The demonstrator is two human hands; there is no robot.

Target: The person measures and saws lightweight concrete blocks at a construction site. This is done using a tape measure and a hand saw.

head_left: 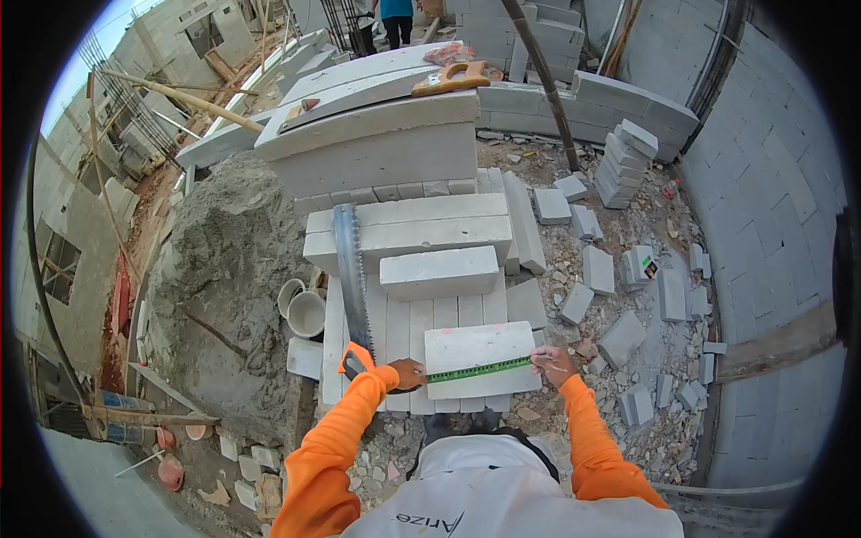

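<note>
A green tape measure stretches across a pale, light-grey block lying on the stacked blocks before me. My left hand is closed at the tape's left end, right against the black and orange handle of a handsaw. Whether those fingers also grip the saw handle is hard to see. At the block's right edge, my right hand pinches the other end of the tape. The saw's long toothed blade points away from me, leaning over the stack. Behind the measured block sits another block.
Wet-looking grey mortar or sand is heaped on the left, beside a white bucket. A wooden-handled saw lies on the far block stack. Loose blocks and rubble cover the right floor. A person stands at the back.
</note>
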